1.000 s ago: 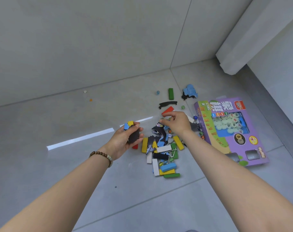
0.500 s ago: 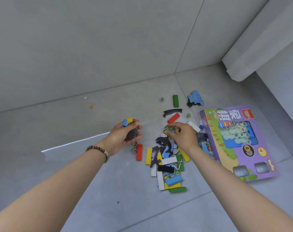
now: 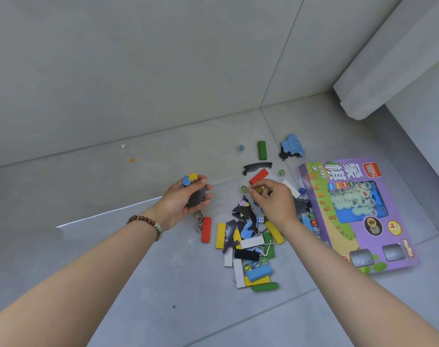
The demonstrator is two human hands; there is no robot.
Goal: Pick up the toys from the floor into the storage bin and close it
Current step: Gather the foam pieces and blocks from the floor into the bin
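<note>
- Grey tiled floor (image 3: 138,284) fills the near view; my two bare forearms reach forward over it.
- Nearest toys: a green block (image 3: 265,287), then a blue block (image 3: 259,272) lying on a yellow one, at the close end of the toy pile (image 3: 248,236).
- I note white, black, yellow and red blocks, dark puzzle pieces, marbles and wire rings mixed in that pile.
- Left hand (image 3: 185,201), beaded bracelet (image 3: 148,224) at the wrist, is closed around a dark piece with blue and yellow pieces.
- Right hand (image 3: 273,201) hovers over the pile's far end, fingertips pinched on a small marble (image 3: 259,189).
- Purple game box (image 3: 358,211) lies flat just right of the pile.
- Farther: red block (image 3: 258,176), black curved piece (image 3: 257,167), green block, blue piece (image 3: 292,146) near the wall.
- I see no storage bin.
</note>
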